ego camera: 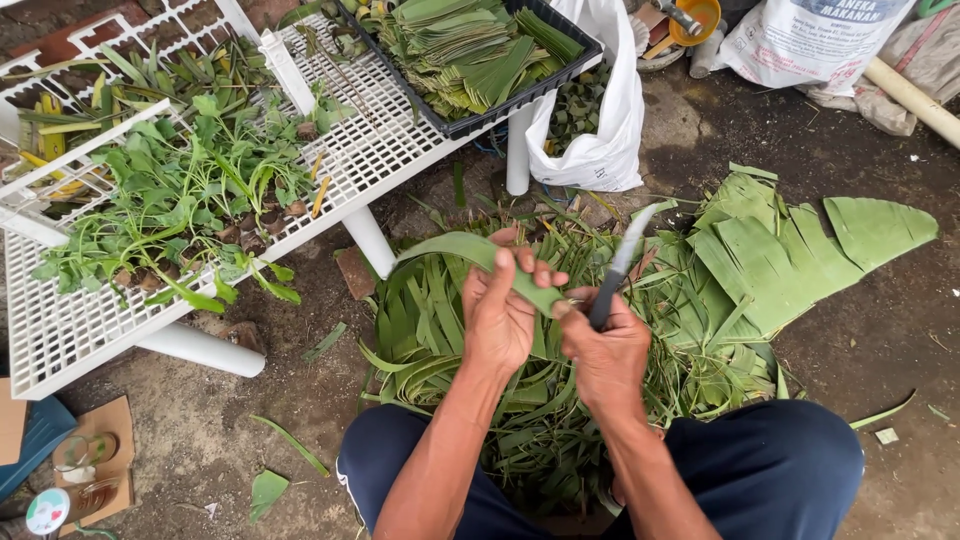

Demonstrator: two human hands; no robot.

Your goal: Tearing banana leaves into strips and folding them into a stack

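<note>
The left hand point(500, 310) is closed around a long green leaf strip point(470, 255), thumb and fingers pinching it near its lower end. The strip is smooth and glossy, a fresh mid-green, and it arches up and away to the left from the hand, curling over at its far end. It hangs in the air above a heap of leaf offcuts point(450, 340) on the ground, between the person's knees and the leg of the white rack.

The right hand point(605, 350) is clamped on the dark handle of a knife point(618, 270), whose pale blade points up and slightly to the right. The handle end sits just beside the lower end of the strip, where the two hands nearly meet; whether the blade touches the leaf cannot be told.

The offcuts are narrow, curled ribbons, darker green, piled thickly on bare earth. To the right of the pile lie broad banana leaf pieces point(790, 250), flat and ribbed, torn along their veins.

The white slatted rack point(60, 330) stands at the upper left. On it lie leafy green plants point(190, 190) with roots, spread across its middle. At its far right end rests a black tray point(575, 45) filled with neat stacks of folded leaf pieces. A white plastic bag point(610, 130) leans beside the rack's leg, holding more leaf rolls.
</note>
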